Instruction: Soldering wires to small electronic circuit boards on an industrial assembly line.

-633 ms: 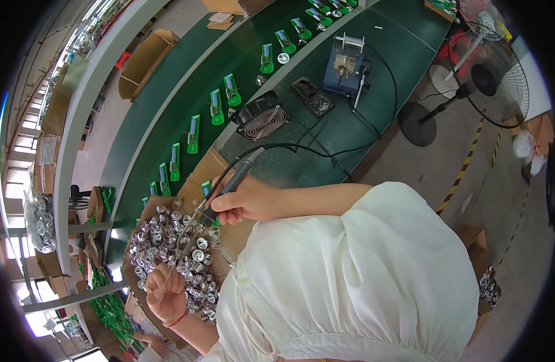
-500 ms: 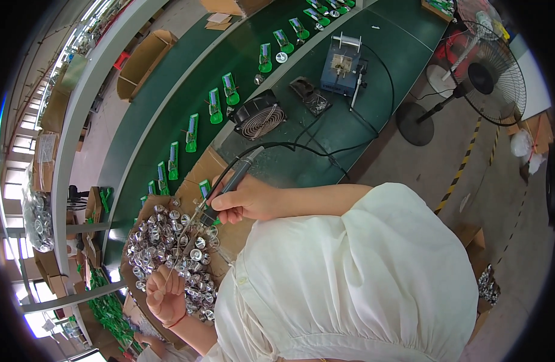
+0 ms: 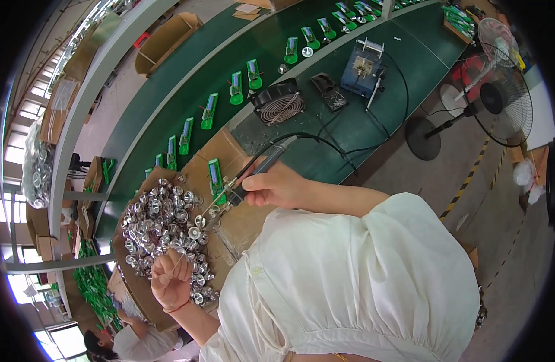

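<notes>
My right hand is closed around a soldering iron with a thin metal guide along its front. The iron slants down and left over a heap of shiny, silvery reflector cups. Beside the iron's front end, a green plastic piece lies on brown cardboard. My left hand is at the near side of the heap, fingers pinched on what looks like a thin wire. Exactly where the wire and the iron's tip end is hard to make out among the cups.
Green pieces stand in a row along the green belt. On the bench are a square black fan and a blue soldering machine with trailing cables. A pedestal fan stands right. Another person sits at lower left.
The whole view has shifted, so the bench items sit further right. The green piece near the iron, mostly hidden behind my right hand before, now shows. Both hands keep their grip.
</notes>
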The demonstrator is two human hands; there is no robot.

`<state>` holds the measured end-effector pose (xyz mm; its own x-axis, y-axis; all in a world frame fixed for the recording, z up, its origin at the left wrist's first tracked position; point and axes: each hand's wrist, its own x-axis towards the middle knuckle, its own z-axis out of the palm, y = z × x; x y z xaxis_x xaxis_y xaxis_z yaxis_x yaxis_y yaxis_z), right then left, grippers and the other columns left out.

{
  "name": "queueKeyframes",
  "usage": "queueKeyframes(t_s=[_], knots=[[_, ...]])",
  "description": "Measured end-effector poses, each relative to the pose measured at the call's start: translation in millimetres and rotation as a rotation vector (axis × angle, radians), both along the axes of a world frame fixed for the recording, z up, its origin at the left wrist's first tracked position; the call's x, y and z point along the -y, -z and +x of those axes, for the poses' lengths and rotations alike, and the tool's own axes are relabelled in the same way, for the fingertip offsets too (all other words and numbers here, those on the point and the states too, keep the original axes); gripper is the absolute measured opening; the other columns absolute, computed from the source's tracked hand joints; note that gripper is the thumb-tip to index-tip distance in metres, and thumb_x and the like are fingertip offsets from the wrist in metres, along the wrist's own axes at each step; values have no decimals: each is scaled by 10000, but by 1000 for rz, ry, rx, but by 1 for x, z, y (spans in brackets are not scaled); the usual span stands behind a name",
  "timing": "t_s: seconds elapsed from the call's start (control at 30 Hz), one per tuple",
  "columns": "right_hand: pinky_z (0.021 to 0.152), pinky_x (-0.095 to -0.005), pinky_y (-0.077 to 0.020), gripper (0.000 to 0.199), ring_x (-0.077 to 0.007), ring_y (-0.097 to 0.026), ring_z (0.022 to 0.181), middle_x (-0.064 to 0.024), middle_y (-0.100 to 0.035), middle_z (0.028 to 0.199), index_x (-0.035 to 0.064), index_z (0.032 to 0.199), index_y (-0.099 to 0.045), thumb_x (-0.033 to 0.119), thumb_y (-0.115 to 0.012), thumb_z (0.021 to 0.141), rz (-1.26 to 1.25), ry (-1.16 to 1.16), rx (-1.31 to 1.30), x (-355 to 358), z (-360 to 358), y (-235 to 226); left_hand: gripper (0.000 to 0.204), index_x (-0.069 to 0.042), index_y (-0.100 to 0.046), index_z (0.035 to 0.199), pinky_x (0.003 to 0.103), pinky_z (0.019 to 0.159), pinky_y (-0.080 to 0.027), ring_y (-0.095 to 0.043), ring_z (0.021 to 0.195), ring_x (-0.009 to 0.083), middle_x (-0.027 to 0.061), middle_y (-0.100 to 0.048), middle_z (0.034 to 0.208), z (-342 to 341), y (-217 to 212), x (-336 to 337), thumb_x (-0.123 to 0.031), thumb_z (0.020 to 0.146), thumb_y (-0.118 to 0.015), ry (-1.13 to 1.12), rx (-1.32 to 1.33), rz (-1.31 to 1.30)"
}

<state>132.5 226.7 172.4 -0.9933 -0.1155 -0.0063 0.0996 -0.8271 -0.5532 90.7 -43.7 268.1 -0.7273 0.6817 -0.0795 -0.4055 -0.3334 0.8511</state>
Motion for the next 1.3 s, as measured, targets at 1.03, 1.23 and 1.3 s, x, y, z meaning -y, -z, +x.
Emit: queueKeyframes(t_s=[1.03,1.23,1.3], knots=[[424,-193,-375,77,-92,-500,451,-58,-571,661,72,855,-529,79,-532,778,-36,106,49,-11,13,31,212,-78,-407,674,244,546,-292,-307,599,127,6,-325,673,4,32,16,-224,742,-543,-64,108,91],[417,-189,-338,78,-68,-444,454,-70,-563,646,109,860,-545,125,-547,784,-100,77,44,-10,12,32,191,-64,-503,888,449,993,-249,-317,1199,326,137,-474,1143,-5,27,-16,-239,839,-442,-95,1,322],[420,-188,-342,82,-67,-440,455,-75,-564,657,110,862,-547,125,-552,781,-112,65,43,-10,11,35,188,-74,-492,898,458,996,-239,-311,1208,318,108,-508,1036,-7,25,-16,-240,851,-417,-76,8,370]])
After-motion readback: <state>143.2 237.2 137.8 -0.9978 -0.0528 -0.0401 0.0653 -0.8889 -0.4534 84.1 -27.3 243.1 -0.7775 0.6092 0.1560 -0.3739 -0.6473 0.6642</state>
